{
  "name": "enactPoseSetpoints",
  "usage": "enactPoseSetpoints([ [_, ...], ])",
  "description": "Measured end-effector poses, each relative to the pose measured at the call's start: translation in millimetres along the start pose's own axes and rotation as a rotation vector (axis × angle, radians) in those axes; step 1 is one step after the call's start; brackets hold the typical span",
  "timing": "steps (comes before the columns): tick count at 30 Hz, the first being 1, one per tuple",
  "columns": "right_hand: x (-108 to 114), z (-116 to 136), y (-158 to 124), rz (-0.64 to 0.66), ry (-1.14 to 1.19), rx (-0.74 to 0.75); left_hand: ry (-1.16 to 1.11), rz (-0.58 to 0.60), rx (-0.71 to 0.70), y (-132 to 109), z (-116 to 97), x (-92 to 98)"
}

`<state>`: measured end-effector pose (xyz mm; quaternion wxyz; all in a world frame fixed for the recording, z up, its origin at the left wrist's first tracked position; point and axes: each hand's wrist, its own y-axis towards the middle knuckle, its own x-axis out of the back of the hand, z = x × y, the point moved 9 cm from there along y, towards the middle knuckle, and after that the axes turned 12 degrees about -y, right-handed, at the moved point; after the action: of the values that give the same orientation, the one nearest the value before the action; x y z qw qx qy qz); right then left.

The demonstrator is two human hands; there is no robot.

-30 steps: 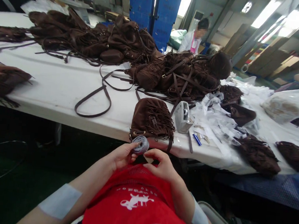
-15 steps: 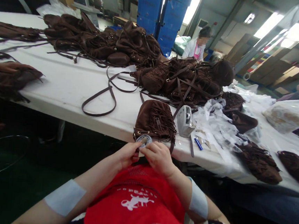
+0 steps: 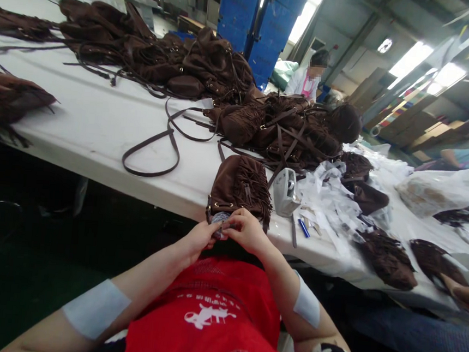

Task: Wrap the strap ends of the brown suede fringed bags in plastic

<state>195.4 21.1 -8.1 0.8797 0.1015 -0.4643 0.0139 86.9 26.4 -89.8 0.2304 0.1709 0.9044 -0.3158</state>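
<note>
The left hand [image 3: 201, 240] pinches a small grey roll [image 3: 219, 218] between thumb and fingers, in front of the person's waist at the tabletop's [image 3: 175, 196] near edge. The right hand [image 3: 246, 231] meets it there, thumb and fingertips drawn in close to the roll; whether they grip anything is too small to tell. Just beyond lies a brown fringed bag [image 3: 236, 183], with a grey dispenser [image 3: 285, 192] beside it. To the right are a blue pen [image 3: 304, 228] and crumpled white scraps [image 3: 331, 193]. Farther back, brown bags [image 3: 191, 62] are heaped.
</note>
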Motion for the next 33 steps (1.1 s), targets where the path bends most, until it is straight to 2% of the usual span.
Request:
enactPoseSetpoints([
  [5,1.0,6.9,2.9,-0.049,0.034,0.049,-0.017,0.033,0.006,6.2,-3.2,0.2],
  [7,7.8,10.4,2.5,-0.115,0.026,0.082,-0.033,0.081,0.038,6.9,-3.3,-0.8],
  [9,17.3,10.0,2.4,-0.185,0.025,0.094,0.068,0.054,-0.015,3.3,-12.8,6.2],
  [11,27.7,6.7,3.5,-0.239,0.022,0.088,0.269,-0.07,-0.288,-9.4,-45.1,17.7],
  [13,36.5,4.6,5.9,-0.263,0.005,0.088,0.492,-0.12,-0.665,-35.9,-83.6,11.3],
  [14,39.3,5.2,7.5,-0.255,-0.004,0.096,0.601,-0.063,-0.805,-48.0,-95.3,-0.9],
  [16,41.8,9.8,10.4,-0.211,-0.016,0.13,0.821,0.148,-0.909,-58.7,-100.6,-31.0],
  [17,41.9,12.9,11.6,-0.183,-0.027,0.15,0.918,0.25,-0.898,-57.7,-98.4,-43.5],
  [19,42.5,17.9,13.4,-0.149,-0.066,0.18,1.051,0.38,-0.834,-47.7,-95.0,-59.6],
  [22,47.7,15.7,17.1,-0.177,-0.112,0.16,1.113,0.439,-0.749,-26.6,-96.6,-70.6],
  [25,56.5,5.7,22.2,-0.237,-0.096,0.095,1.095,0.372,-0.735,-16.1,-100.9,-73.9],
  [28,62.5,-7.2,26.7,-0.225,-0.011,-0.001,1.031,0.196,-0.87,-29.7,-105.9,-70.0],
  [31,63.5,-20.2,25.1,-0.171,0.105,-0.122,0.901,-0.032,-1.054,-56.0,-105.9,-51.0],
  [32,61.5,-22.6,23.0,-0.149,0.125,-0.148,0.87,-0.086,-1.038,-57.8,-100.7,-42.1],
  [33,58.2,-24.1,20.3,-0.13,0.135,-0.167,0.846,-0.103,-0.957,-53.0,-91.8,-33.2],
])
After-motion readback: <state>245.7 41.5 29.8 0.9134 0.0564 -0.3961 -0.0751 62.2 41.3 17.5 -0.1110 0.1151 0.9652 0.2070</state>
